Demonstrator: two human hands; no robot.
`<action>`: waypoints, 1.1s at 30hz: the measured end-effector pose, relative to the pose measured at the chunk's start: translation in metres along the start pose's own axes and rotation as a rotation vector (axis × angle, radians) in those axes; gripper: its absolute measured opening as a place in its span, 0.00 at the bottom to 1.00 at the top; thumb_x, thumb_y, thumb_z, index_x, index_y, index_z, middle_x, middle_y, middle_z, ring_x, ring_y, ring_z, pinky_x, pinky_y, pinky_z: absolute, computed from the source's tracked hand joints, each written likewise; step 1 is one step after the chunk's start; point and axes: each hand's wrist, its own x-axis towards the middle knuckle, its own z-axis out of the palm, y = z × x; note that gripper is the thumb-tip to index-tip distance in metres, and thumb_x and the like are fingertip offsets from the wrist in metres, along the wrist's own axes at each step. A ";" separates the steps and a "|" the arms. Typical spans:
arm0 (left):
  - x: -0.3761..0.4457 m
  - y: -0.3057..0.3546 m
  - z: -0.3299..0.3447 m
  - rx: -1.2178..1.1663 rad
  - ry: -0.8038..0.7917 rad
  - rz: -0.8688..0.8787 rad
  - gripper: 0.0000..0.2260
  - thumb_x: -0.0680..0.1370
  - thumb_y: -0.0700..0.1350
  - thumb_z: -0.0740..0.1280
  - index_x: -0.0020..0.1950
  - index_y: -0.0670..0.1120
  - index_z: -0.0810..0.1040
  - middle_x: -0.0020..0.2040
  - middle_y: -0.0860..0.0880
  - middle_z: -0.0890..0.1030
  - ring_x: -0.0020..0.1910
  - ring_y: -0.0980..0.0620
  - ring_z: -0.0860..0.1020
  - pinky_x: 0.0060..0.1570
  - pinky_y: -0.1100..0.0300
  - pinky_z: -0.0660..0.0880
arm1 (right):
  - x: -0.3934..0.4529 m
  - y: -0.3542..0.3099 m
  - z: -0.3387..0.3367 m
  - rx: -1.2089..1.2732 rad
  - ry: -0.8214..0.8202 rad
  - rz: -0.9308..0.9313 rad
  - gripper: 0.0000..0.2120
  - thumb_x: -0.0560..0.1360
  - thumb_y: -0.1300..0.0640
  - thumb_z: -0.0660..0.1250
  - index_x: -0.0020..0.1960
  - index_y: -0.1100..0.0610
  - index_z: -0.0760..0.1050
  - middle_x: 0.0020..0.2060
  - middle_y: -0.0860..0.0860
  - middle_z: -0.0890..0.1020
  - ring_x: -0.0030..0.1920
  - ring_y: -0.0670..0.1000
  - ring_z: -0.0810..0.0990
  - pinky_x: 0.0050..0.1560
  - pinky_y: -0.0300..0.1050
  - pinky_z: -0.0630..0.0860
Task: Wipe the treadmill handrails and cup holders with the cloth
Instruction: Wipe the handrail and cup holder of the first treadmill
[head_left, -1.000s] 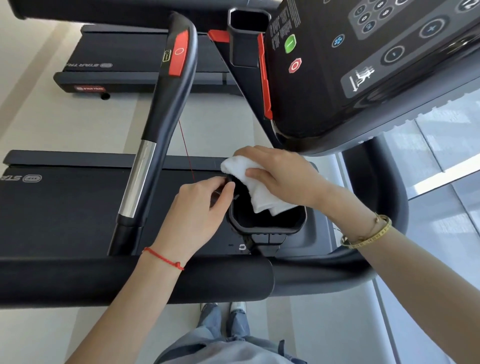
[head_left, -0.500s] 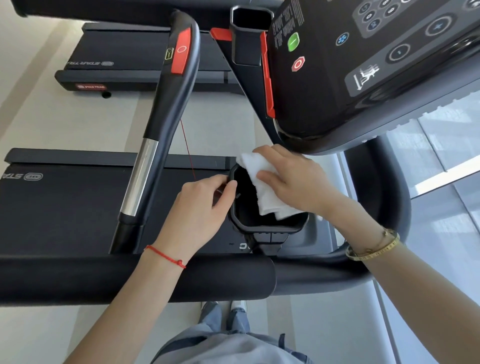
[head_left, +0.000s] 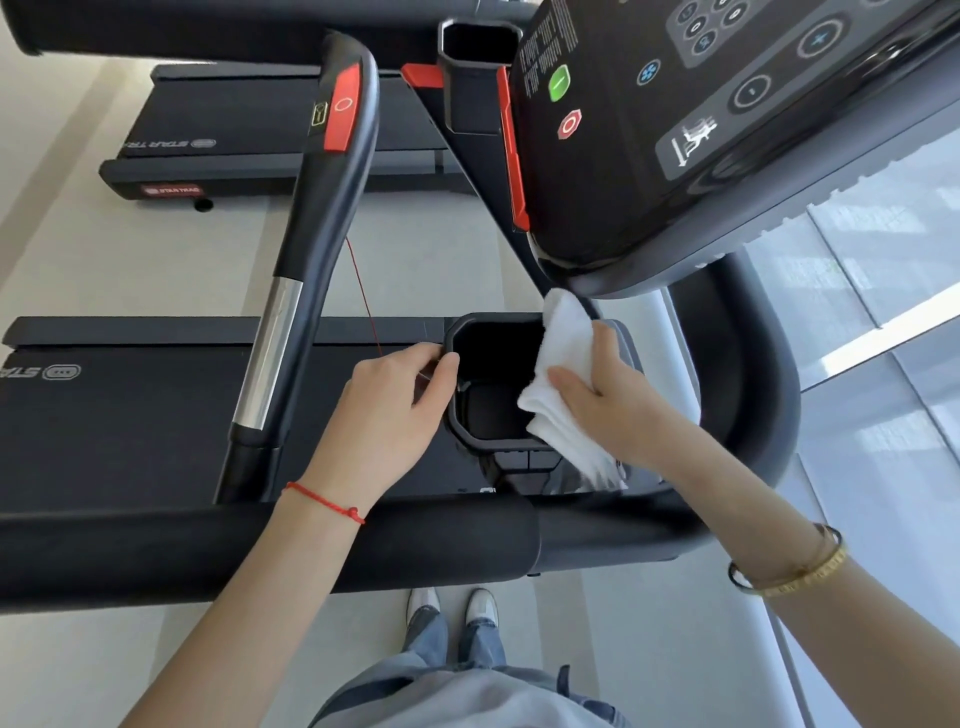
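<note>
The step in hand appears to be the wiping of a cup holder (head_left: 498, 384), the dark pocket sitting below the console (head_left: 727, 130) and just beyond the padded front bar (head_left: 260, 551). The right hand (head_left: 618, 400) is grasping the folded white cloth (head_left: 563, 374), thumb over its near face and fingers behind, and is pressing it against the holder's right wall and rim; the cloth's upper corner is standing up toward the console's lower edge while its lower folds are hanging over the near right corner of the rim. The left hand (head_left: 395, 410) is bracing the holder, its curled fingertips pinching the left rim where a thin red cord (head_left: 363, 296) is ending. The holder's floor and left wall are lying uncovered, so this pocket is probably only partly done. The next move is likely calling for the cloth to be swept down across the floor and round the remaining walls, which would require the left hand to give way. A second holder (head_left: 478, 67) and the upright handrail (head_left: 306, 244) are waiting farther off, apart from both hands.
</note>
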 end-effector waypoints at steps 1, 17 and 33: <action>0.000 0.000 0.000 0.007 -0.001 0.001 0.13 0.82 0.53 0.59 0.52 0.48 0.81 0.34 0.55 0.79 0.35 0.55 0.78 0.41 0.59 0.76 | 0.007 -0.003 -0.002 -0.013 -0.007 -0.003 0.14 0.81 0.53 0.58 0.61 0.59 0.59 0.38 0.52 0.77 0.36 0.51 0.77 0.35 0.39 0.71; 0.000 0.000 0.000 0.025 0.000 0.027 0.14 0.82 0.52 0.59 0.54 0.47 0.81 0.34 0.55 0.80 0.34 0.55 0.79 0.40 0.59 0.75 | 0.005 -0.002 0.002 -0.075 0.004 0.037 0.15 0.82 0.54 0.58 0.64 0.61 0.61 0.34 0.48 0.70 0.32 0.44 0.70 0.31 0.38 0.65; 0.001 -0.002 0.003 0.001 0.001 -0.025 0.13 0.82 0.51 0.60 0.41 0.47 0.75 0.25 0.54 0.70 0.27 0.53 0.69 0.31 0.60 0.63 | 0.062 -0.042 0.004 -0.688 -0.059 -0.599 0.16 0.82 0.47 0.55 0.66 0.53 0.67 0.54 0.48 0.77 0.49 0.55 0.77 0.39 0.48 0.69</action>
